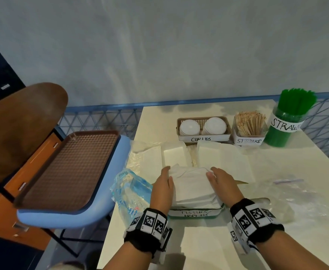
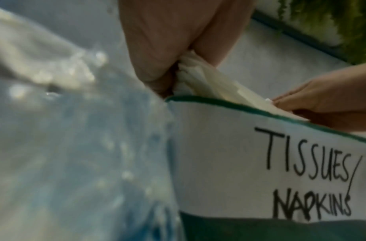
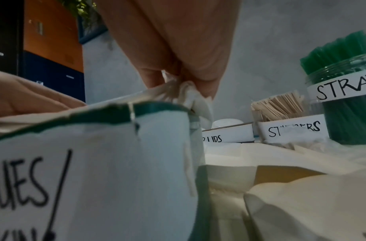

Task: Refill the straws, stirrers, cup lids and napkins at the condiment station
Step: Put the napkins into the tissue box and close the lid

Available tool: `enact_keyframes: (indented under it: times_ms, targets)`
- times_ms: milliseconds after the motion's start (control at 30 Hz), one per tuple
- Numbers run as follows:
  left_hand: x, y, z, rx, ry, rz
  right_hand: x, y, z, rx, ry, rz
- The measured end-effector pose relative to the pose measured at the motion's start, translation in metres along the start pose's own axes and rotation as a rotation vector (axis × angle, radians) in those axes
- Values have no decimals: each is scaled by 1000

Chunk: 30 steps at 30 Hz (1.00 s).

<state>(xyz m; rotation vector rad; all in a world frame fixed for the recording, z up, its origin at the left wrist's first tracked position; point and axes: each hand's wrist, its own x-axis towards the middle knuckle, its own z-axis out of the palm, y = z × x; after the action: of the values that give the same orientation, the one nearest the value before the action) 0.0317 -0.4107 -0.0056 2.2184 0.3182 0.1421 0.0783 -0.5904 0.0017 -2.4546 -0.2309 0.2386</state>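
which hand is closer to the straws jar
Right. The right hand grips the right side of the napkin stack, the side toward the straws jar at the back right. The left hand grips the stack's left side, farther away.

Head view down over table (image 1: 198, 248); wrist views low, close, apparently beside one napkin box (image 2: 219, 163).

Both forearms reaching forward. Left hand (image 1: 162, 184) and right hand (image 1: 221, 182) facing each other, palms inward, each pinching one side of napkin stack (image 1: 191, 187).
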Motion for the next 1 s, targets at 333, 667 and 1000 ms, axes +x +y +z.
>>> enact_keyframes:
  times_ms: [333,667,1000]
  targets:
    - [3,-2,16,409,-104,52,6,7,13,-138,-33,-56]
    - [-7,6,20,701,-108,260,4,13,18,-236,181,-212]
    - [-1,-23,21,981,-289,337,-9,13,50,-555,16,-330]
